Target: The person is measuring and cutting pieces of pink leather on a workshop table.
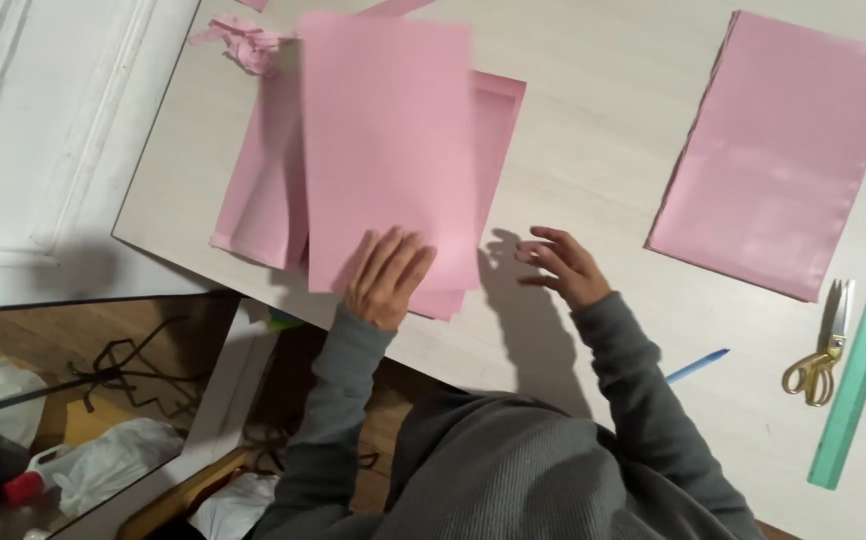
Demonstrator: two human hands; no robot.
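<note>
While the left hand point(389, 275) is laid flat with its fingers spread on the bottom edge of a pink sheet point(388, 150), nothing is actually gripped by it, the paper is just pressed down onto the pale wooden table point(593, 130). That top sheet is stacked over a couple more pink sheets point(263, 190), which are fanned out underneath so their edges poke out to the left and to the right. The right hand point(561, 265) is held just off to the right of the stack, fingers loosely curled and open, and nothing is held in it either; whether it's touching the tabletop can't be told from this angle, though its shadow is thrown right beside it. Well apart, up at the far right, a second pink pile point(778, 150) is laid out with a rougher left edge. Near the right edge, gold-handled scissors point(821, 355) are parked just beside a long green ruler point(863, 355), and a blue pen point(698, 366) is left close to the right sleeve. Some crumpled pink scraps point(243, 42) are seen at the top left corner of the table.
</note>
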